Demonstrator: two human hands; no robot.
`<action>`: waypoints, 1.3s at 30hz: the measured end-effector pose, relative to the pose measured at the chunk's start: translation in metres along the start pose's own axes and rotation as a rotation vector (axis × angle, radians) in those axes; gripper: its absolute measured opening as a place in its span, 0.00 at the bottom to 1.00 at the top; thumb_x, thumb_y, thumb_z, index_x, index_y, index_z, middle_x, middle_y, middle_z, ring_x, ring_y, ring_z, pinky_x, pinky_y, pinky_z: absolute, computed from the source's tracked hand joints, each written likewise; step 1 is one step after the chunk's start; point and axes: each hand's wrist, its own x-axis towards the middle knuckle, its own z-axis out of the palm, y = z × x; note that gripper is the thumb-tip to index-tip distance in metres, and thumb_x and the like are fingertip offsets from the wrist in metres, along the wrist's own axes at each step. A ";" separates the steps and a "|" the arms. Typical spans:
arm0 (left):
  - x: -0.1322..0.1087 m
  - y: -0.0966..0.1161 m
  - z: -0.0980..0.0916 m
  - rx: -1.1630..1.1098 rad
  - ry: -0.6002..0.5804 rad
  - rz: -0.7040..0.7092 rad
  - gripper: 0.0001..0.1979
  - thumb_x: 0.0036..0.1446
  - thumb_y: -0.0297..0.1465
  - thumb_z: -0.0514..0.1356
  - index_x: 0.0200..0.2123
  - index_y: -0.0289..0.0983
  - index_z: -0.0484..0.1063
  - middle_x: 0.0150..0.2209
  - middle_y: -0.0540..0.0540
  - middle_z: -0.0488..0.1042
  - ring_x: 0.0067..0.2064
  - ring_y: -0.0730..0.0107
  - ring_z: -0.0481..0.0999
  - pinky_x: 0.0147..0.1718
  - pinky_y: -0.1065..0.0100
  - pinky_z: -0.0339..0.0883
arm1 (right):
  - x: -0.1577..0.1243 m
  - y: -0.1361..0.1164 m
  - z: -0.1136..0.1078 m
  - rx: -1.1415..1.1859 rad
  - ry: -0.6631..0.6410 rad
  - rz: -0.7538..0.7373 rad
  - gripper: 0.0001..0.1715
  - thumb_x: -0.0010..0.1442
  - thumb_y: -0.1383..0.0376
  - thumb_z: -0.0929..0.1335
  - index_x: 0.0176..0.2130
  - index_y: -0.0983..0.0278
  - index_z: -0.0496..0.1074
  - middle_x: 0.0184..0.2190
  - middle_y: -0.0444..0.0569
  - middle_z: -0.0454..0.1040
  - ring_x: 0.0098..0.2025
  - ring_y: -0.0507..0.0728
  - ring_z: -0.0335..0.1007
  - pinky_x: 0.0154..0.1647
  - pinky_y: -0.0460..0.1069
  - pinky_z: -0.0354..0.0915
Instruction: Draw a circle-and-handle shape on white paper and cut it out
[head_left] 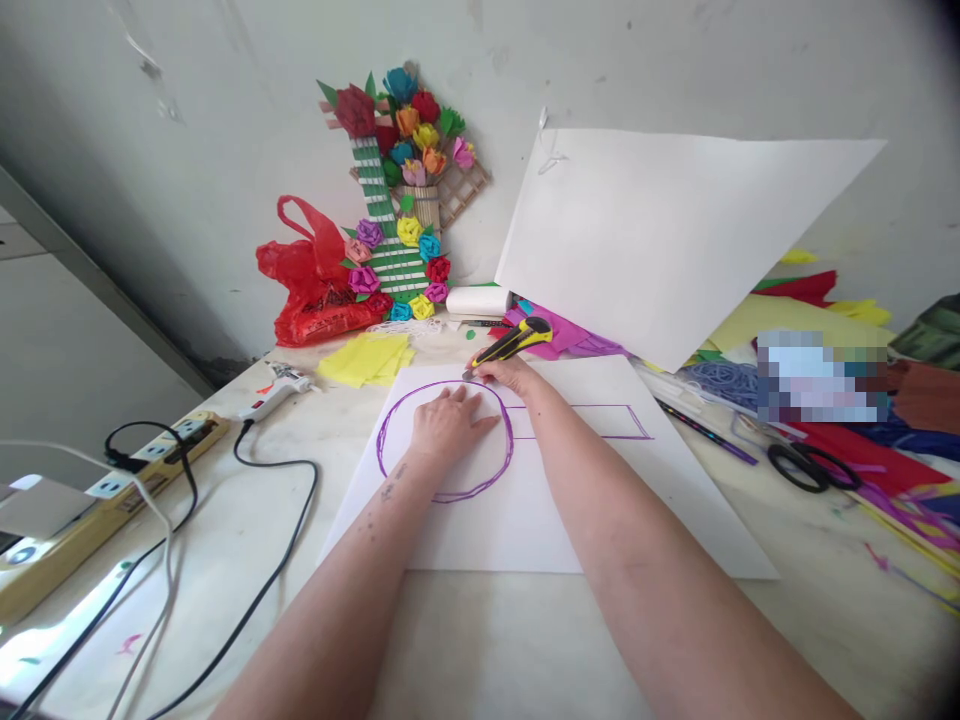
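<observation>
Bare forearms; small dark tattoo marks (388, 490) on left forearm (360, 540) near wrist.

Bench surroundings – craft stock and electrical items, back and side zones.

Against the wall (225, 120) leans a paper-flower decoration (401, 190), upright, with a red plastic bag (319, 275) touching its left side and a white roll (478, 300) lying just beside its base. Yellow paper sheets (366, 358) lie loosely stacked in front of the bag. A glue gun (274, 388) rests on the table (487, 640) at left, its black cord (277, 530) trailing toward the near edge; a power strip (112, 480) sits further left. A large white sheet (660, 235) stands tilted at the back right, over magenta paper (562, 335). Right side – black scissors (806, 468), a purple pen (709, 432) and mixed coloured paper (802, 310), overlapping.
</observation>
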 end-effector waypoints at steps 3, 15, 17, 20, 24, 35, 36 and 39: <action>0.000 0.000 -0.001 0.000 -0.002 -0.002 0.26 0.59 0.53 0.42 0.48 0.47 0.69 0.54 0.47 0.68 0.55 0.58 0.66 0.42 0.59 0.66 | 0.000 0.000 0.000 0.002 0.000 -0.012 0.10 0.38 0.77 0.64 0.23 0.67 0.72 0.16 0.40 0.66 0.18 0.46 0.57 0.21 0.43 0.54; 0.000 0.000 -0.002 -0.005 -0.019 -0.008 0.25 0.59 0.53 0.43 0.49 0.48 0.69 0.54 0.47 0.68 0.55 0.58 0.66 0.43 0.60 0.66 | -0.001 0.000 -0.002 0.001 0.016 -0.012 0.10 0.38 0.77 0.64 0.24 0.68 0.72 0.17 0.40 0.67 0.17 0.46 0.57 0.20 0.43 0.53; 0.000 0.001 -0.002 -0.007 -0.027 -0.014 0.25 0.59 0.53 0.43 0.49 0.48 0.69 0.54 0.47 0.68 0.55 0.58 0.65 0.44 0.59 0.65 | -0.001 0.001 -0.002 0.001 0.020 -0.013 0.10 0.38 0.77 0.64 0.24 0.67 0.72 0.16 0.39 0.66 0.17 0.46 0.57 0.20 0.43 0.53; 0.000 0.001 -0.002 -0.003 -0.028 -0.011 0.26 0.59 0.53 0.43 0.49 0.48 0.69 0.55 0.47 0.68 0.55 0.58 0.66 0.43 0.59 0.66 | -0.001 0.002 -0.001 -0.002 0.022 -0.015 0.10 0.38 0.77 0.64 0.24 0.67 0.72 0.15 0.39 0.65 0.17 0.47 0.57 0.19 0.43 0.53; 0.000 0.000 -0.001 -0.002 -0.012 -0.004 0.26 0.59 0.52 0.43 0.49 0.47 0.69 0.55 0.47 0.68 0.55 0.58 0.66 0.43 0.59 0.66 | -0.001 0.001 -0.001 -0.006 0.024 -0.011 0.10 0.38 0.77 0.63 0.24 0.67 0.71 0.14 0.39 0.64 0.17 0.47 0.56 0.19 0.43 0.53; 0.001 -0.001 0.001 -0.013 -0.006 -0.004 0.26 0.58 0.53 0.43 0.50 0.48 0.69 0.55 0.47 0.67 0.56 0.58 0.65 0.44 0.59 0.66 | -0.002 0.002 -0.002 -0.009 0.024 -0.009 0.11 0.37 0.77 0.63 0.23 0.67 0.71 0.14 0.39 0.64 0.16 0.46 0.55 0.19 0.43 0.51; 0.001 -0.001 0.001 -0.014 -0.009 -0.006 0.26 0.58 0.53 0.43 0.50 0.49 0.69 0.55 0.47 0.67 0.56 0.58 0.65 0.44 0.59 0.66 | -0.002 0.001 -0.002 -0.011 0.023 -0.008 0.10 0.37 0.77 0.63 0.23 0.67 0.71 0.13 0.39 0.63 0.16 0.47 0.55 0.19 0.43 0.51; 0.000 0.000 -0.001 -0.016 -0.021 -0.011 0.26 0.58 0.53 0.43 0.50 0.48 0.69 0.56 0.48 0.67 0.57 0.58 0.64 0.45 0.59 0.65 | -0.003 0.001 -0.002 -0.020 0.024 -0.007 0.10 0.37 0.76 0.63 0.23 0.67 0.71 0.13 0.39 0.63 0.17 0.47 0.55 0.19 0.44 0.51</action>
